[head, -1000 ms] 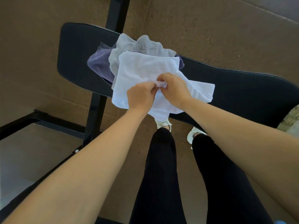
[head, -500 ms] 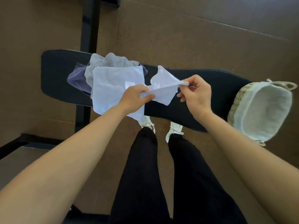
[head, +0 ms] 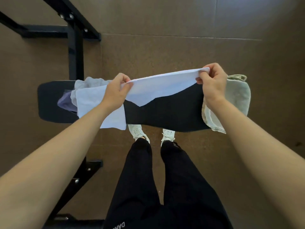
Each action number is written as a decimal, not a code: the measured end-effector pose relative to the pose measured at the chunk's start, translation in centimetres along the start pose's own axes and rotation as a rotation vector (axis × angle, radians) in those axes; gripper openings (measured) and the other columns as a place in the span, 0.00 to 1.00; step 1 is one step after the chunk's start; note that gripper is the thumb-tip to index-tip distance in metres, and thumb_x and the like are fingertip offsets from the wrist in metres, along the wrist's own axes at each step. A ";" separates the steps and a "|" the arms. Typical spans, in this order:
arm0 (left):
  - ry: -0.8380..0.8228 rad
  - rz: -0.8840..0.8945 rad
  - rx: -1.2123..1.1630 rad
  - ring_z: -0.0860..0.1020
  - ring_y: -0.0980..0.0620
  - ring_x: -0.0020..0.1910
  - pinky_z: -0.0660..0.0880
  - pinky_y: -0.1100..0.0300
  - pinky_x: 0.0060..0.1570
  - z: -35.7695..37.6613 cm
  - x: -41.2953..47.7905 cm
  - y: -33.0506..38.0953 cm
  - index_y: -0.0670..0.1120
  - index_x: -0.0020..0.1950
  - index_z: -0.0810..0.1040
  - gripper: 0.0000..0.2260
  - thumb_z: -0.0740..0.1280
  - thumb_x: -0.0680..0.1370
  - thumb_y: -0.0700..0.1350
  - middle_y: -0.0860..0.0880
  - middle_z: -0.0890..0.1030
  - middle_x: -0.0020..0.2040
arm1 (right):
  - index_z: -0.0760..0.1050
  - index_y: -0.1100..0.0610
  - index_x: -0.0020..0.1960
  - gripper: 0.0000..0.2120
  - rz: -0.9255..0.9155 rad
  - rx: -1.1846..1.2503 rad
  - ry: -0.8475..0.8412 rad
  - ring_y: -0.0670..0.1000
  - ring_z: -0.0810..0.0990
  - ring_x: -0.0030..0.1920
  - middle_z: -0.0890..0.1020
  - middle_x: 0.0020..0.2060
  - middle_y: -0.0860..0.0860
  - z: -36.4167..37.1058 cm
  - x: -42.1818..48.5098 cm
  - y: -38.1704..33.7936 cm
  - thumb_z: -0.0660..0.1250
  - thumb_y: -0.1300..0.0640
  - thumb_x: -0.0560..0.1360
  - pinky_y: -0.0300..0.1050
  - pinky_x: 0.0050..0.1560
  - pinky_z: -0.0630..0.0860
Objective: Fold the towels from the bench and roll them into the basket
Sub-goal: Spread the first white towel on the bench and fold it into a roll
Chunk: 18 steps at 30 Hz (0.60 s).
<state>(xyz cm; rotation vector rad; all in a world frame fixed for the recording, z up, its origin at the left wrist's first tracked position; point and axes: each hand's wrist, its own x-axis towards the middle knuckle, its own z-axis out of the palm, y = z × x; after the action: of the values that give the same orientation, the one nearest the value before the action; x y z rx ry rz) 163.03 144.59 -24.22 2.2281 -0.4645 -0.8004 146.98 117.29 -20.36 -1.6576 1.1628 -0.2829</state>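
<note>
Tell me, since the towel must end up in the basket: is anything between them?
Nothing visible. The white towel hangs stretched between left hand and right hand over bare bench; the basket sits just beyond the right hand.

Soft, even daylight fills the scene, brightest on the floor [head: 257, 19] at the upper right, where a pale sheen lies. Shadows are faint. Wide-angle distortion stretches both forearms toward the lower corners. Focus is sharp in the middle, slightly soft at the edges.
</note>
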 end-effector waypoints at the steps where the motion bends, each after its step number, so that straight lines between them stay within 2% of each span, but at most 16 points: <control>1: 0.045 0.016 -0.038 0.74 0.58 0.45 0.69 0.73 0.41 -0.2 0.0 1.6 0.48 0.52 0.75 0.05 0.65 0.84 0.48 0.54 0.77 0.46 | 0.75 0.54 0.44 0.05 -0.008 -0.067 -0.010 0.47 0.79 0.40 0.79 0.39 0.49 -0.9 0.5 -0.1 0.65 0.60 0.78 0.57 0.49 0.83; 2: 0.083 0.040 -0.084 0.75 0.59 0.44 0.70 0.73 0.42 -0.5 0.1 3.1 0.48 0.51 0.76 0.05 0.66 0.84 0.48 0.55 0.77 0.45 | 0.77 0.54 0.48 0.04 -0.032 -0.171 -0.025 0.49 0.78 0.43 0.80 0.44 0.51 -1.7 0.9 -0.1 0.65 0.61 0.76 0.59 0.51 0.81; 4: 0.093 0.093 -0.179 0.75 0.60 0.42 0.73 0.68 0.42 -1.1 0.1 6.0 0.48 0.48 0.79 0.05 0.69 0.82 0.48 0.56 0.79 0.42 | 0.77 0.54 0.63 0.20 -0.102 -0.409 -0.045 0.47 0.75 0.50 0.77 0.59 0.53 -2.8 1.3 -0.8 0.66 0.64 0.72 0.52 0.56 0.79; 6: 0.011 0.142 -0.224 0.77 0.58 0.41 0.76 0.61 0.42 -1.4 -0.2 8.7 0.51 0.45 0.81 0.05 0.72 0.80 0.48 0.57 0.80 0.40 | 0.70 0.52 0.74 0.34 -0.262 -0.449 -0.119 0.40 0.73 0.54 0.71 0.69 0.49 -2.8 0.6 -2.5 0.68 0.65 0.69 0.41 0.53 0.77; 8: -0.079 0.197 -0.209 0.78 0.58 0.41 0.76 0.62 0.42 -1.2 -0.6 11.4 0.53 0.44 0.83 0.04 0.74 0.79 0.48 0.56 0.83 0.40 | 0.66 0.51 0.78 0.39 -0.440 -0.347 -0.369 0.32 0.74 0.54 0.66 0.74 0.44 -1.6 -1.2 -4.8 0.71 0.65 0.69 0.33 0.50 0.76; 9: -0.107 0.219 -0.208 0.79 0.58 0.41 0.76 0.63 0.43 -1.0 -0.8 12.7 0.51 0.45 0.84 0.03 0.74 0.79 0.47 0.54 0.84 0.41 | 0.66 0.51 0.79 0.39 -0.473 -0.286 -0.519 0.32 0.75 0.53 0.66 0.75 0.42 -0.8 -2.0 -5.7 0.72 0.65 0.70 0.33 0.48 0.77; 11: -0.120 0.252 -0.225 0.80 0.57 0.42 0.77 0.62 0.44 -0.7 -1.2 14.8 0.46 0.48 0.85 0.05 0.74 0.79 0.47 0.48 0.85 0.43 | 0.70 0.53 0.76 0.34 -0.466 -0.221 -0.700 0.40 0.79 0.56 0.74 0.70 0.45 0.7 -3.0 -6.9 0.76 0.61 0.72 0.40 0.52 0.82; 12: -0.107 0.254 -0.238 0.80 0.57 0.42 0.77 0.62 0.44 -0.6 -1.4 15.5 0.45 0.49 0.85 0.06 0.74 0.79 0.47 0.48 0.85 0.43 | 0.74 0.55 0.71 0.27 -0.464 -0.231 -0.705 0.45 0.81 0.57 0.80 0.64 0.47 1.2 -3.0 -7.3 0.76 0.57 0.73 0.46 0.55 0.83; 14: -0.065 0.205 -0.278 0.79 0.57 0.41 0.76 0.63 0.41 -0.1 -1.6 15.8 0.46 0.51 0.81 0.09 0.74 0.78 0.50 0.50 0.83 0.43 | 0.81 0.58 0.58 0.13 -0.439 -0.276 -0.644 0.50 0.82 0.51 0.85 0.50 0.52 1.3 -2.8 -7.8 0.74 0.54 0.75 0.55 0.53 0.83; 16: -0.085 0.125 -0.315 0.79 0.56 0.42 0.77 0.63 0.41 0.4 -1.9 15.2 0.46 0.54 0.78 0.15 0.76 0.76 0.54 0.50 0.81 0.45 | 0.80 0.63 0.47 0.09 -0.384 -0.239 -0.593 0.54 0.81 0.42 0.83 0.41 0.57 0.6 -2.4 -8.1 0.72 0.56 0.76 0.57 0.46 0.82; 18: -0.198 0.063 -0.281 0.81 0.55 0.49 0.78 0.63 0.46 1.6 -2.4 14.1 0.46 0.58 0.78 0.19 0.77 0.74 0.55 0.51 0.82 0.51 | 0.79 0.66 0.45 0.09 -0.334 -0.132 -0.572 0.50 0.74 0.37 0.80 0.37 0.58 -0.6 -2.4 -8.7 0.71 0.59 0.77 0.49 0.40 0.75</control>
<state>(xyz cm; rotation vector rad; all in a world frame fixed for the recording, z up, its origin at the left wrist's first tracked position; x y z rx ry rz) 158.92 135.41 -13.86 1.8770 -0.4818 -0.9937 150.18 118.70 -12.08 -1.8807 0.4841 0.0673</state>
